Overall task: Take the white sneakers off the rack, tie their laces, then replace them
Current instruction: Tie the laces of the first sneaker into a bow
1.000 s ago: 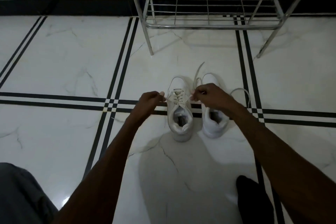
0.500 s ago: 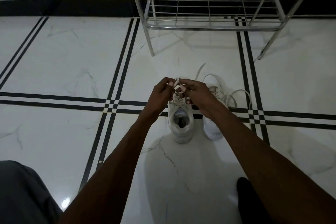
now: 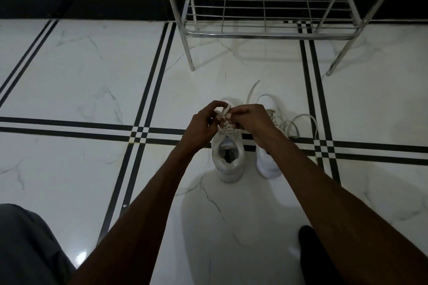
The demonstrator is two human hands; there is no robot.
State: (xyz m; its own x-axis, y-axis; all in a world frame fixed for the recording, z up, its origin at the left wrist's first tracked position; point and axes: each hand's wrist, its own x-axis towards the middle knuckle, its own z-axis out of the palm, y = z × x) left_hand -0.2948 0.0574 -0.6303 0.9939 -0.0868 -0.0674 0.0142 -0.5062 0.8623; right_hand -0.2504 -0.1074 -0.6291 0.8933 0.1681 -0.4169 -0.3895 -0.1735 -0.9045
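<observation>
Two white sneakers stand side by side on the floor, heels toward me. Over the tongue of the left sneaker (image 3: 228,162) my left hand (image 3: 205,122) and my right hand (image 3: 251,118) meet, each pinching part of its lace (image 3: 225,110), which forms a small loop between the fingertips. The right sneaker (image 3: 268,164) is partly hidden under my right forearm; its loose laces (image 3: 301,120) trail in loops to the right and one end lies toward the rack. The metal shoe rack (image 3: 266,34) stands beyond the shoes with nothing on its lower shelf.
White marble floor with black double stripes (image 3: 148,109) crossing under the shoes. A black skirting band (image 3: 81,8) runs along the wall behind the rack. My grey-clad knee (image 3: 25,245) is at the bottom left, a dark foot (image 3: 310,252) at the bottom right.
A second ago my hands were apart, pulling the lace ends sideways. They came together above the left sneaker and now hold a lace loop between them.
</observation>
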